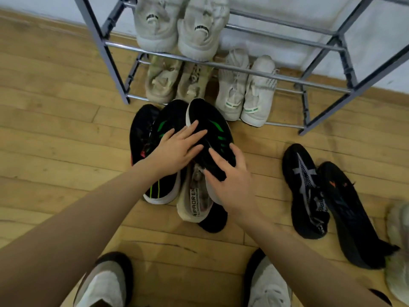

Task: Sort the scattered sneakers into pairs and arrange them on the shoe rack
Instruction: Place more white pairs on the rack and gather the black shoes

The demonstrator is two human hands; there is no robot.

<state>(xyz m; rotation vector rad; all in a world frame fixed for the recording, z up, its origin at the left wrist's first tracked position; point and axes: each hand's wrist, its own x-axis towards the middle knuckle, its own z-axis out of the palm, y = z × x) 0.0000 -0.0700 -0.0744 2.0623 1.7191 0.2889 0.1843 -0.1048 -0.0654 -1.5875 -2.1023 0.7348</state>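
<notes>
Both hands lie flat with fingers spread, gripping nothing: left hand [177,149] and right hand [232,176] on the black green-striped sneaker [212,129], its long axis pointing toward the shoe rack [287,78] just beyond.

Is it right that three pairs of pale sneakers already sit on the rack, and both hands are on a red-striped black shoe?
Not quite: the head view shows green stripes on the black shoe, not red. Three pale pairs do sit on the rack, with both hands on that shoe.
</notes>
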